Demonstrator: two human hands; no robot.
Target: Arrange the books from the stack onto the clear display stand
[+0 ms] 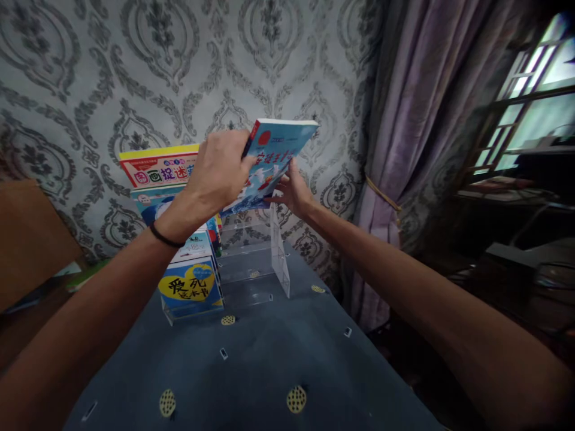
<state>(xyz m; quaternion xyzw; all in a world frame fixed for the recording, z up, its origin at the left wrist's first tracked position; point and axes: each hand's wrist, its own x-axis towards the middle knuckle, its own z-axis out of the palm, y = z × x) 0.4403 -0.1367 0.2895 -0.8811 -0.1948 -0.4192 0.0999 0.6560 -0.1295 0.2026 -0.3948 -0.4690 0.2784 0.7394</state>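
Blue book (pixel 284 134) tilts above the right half of a clear rack (pixel 281 254), held between both hands; whether it touches the rack, I cannot tell. The left hand (pixel 222 170) has its fingers clasped around the book's left edge, while those of the right hand (pixel 295 191) grasp its right edge. Other books (pixel 191 290) stand upright in the rack's left half, on the worktop (pixel 251 377).

Held book (pixel 274 158) reads “安徒生”, red-bordered book (pixel 157 171) “图画捉迷”, front book (pixel 192 288) “爱死这本书”.
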